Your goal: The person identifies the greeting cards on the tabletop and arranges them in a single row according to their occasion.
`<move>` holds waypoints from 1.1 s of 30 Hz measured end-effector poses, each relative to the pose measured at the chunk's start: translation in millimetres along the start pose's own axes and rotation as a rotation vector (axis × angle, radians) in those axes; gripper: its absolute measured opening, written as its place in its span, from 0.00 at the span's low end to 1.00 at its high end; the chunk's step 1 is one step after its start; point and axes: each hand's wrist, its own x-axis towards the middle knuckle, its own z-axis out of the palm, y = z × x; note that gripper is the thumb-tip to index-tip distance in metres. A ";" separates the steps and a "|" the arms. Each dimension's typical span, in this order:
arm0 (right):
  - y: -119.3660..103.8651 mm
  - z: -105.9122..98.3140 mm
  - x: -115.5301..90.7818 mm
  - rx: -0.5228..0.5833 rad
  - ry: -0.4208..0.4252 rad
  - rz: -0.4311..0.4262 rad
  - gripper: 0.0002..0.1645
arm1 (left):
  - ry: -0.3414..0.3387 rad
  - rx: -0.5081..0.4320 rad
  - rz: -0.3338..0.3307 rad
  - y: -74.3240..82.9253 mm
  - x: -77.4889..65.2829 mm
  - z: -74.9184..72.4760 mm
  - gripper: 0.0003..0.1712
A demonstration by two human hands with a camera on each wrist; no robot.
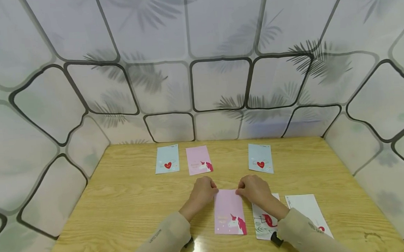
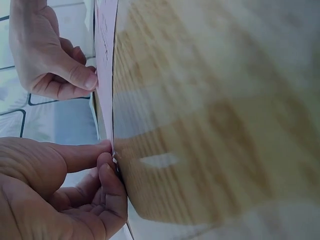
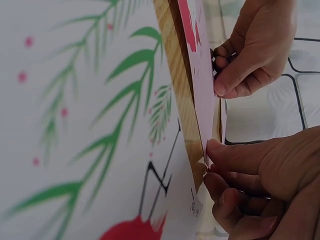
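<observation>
A pink unicorn card (image 1: 228,209) lies upright to the viewer at the table's front middle. My left hand (image 1: 203,189) pinches its top left corner between thumb and fingertips. At the top right corner, my right hand (image 1: 256,188) pinches the same card. In the left wrist view the card (image 2: 104,55) appears edge-on, close over the wood. Under my right forearm is a white flamingo card (image 1: 263,220), partly covered; its green leaves fill much of the right wrist view. Beside it lies another white card (image 1: 306,210), its lower part overlapped by my right sleeve.
Along the back of the wooden table (image 1: 123,208) lie a blue heart card (image 1: 167,157), a second pink unicorn card (image 1: 198,159) and another blue heart card (image 1: 260,157). A patterned cloth wall (image 1: 220,86) encloses the table at the back and sides.
</observation>
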 end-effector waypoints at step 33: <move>-1.4 -22.3 5.8 0.182 0.168 -0.097 0.10 | 0.157 -0.145 -0.044 -8.0 -4.2 -61.6 0.11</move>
